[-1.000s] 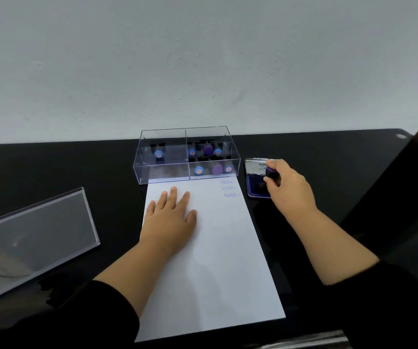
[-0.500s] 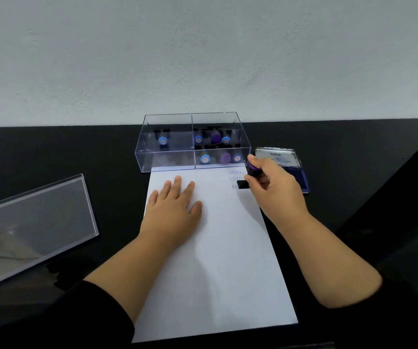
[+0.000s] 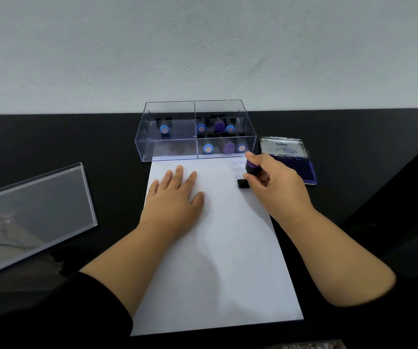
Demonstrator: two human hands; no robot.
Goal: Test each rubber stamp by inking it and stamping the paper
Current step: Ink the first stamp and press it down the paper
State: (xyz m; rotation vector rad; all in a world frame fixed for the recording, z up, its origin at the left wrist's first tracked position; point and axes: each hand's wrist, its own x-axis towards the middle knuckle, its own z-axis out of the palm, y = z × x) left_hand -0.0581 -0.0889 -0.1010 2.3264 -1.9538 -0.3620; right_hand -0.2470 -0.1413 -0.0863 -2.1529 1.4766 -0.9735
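- A glossy black bench (image 3: 51,137) meets a pale matte wall; a smooth white paper (image 3: 218,260) lies flat on it, its far edge touching a clear box.
- The left hand (image 3: 175,200) lies flat on the paper, fingers straight and spread; its grip is released, pressing the sheet.
- The right hand (image 3: 275,187) grasps a rubber stamp (image 3: 252,170) with a rounded purple knob; its black rectangular base sits on the paper's far right corner, just below three faint blue printed lines (image 3: 238,169).
- An open ink pad (image 3: 296,165) with a shiny metal lid and dark blue pad sits just right of the paper.
- The clear acrylic box (image 3: 195,132), divided into compartments, holds more stamps with blue and purple round tops.
- A flat clear acrylic lid (image 3: 31,212) rests at left.
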